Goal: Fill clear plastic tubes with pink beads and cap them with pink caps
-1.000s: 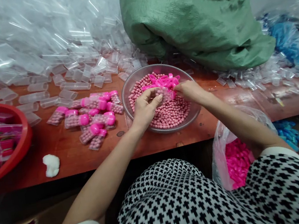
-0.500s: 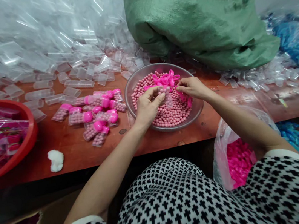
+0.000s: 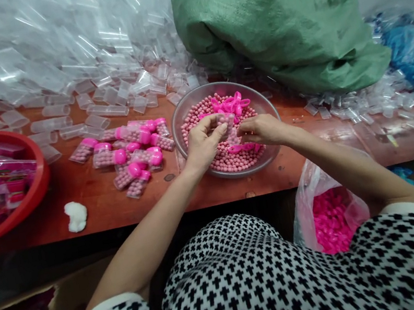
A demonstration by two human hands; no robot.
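A metal bowl (image 3: pixel 266 105) full of small pink balls (image 3: pixel 199 111) sits on the red-brown table. Bright pink caps (image 3: pixel 231 104) lie on top of the balls at the back. My left hand (image 3: pixel 202 145) is over the bowl, its fingers closed on a clear tube (image 3: pixel 227 126) partly filled with pink balls. My right hand (image 3: pixel 262 130) is just right of the tube, fingers pinched on a pink cap (image 3: pixel 246 146). Left of the bowl lie several filled tubes with pink caps (image 3: pixel 127 155).
A heap of empty clear tubes (image 3: pixel 56 58) covers the back left. A green woven sack (image 3: pixel 276 22) stands behind the bowl. A red basin (image 3: pixel 38 175) with pink packets is at left, a white wad (image 3: pixel 76 216) near the table's edge, a bag of pink caps (image 3: pixel 331 219) by my right knee.
Both hands have drawn back toward the near side of the bowl. My right hand has dropped lower and now pinches a pink cap beside the tube.
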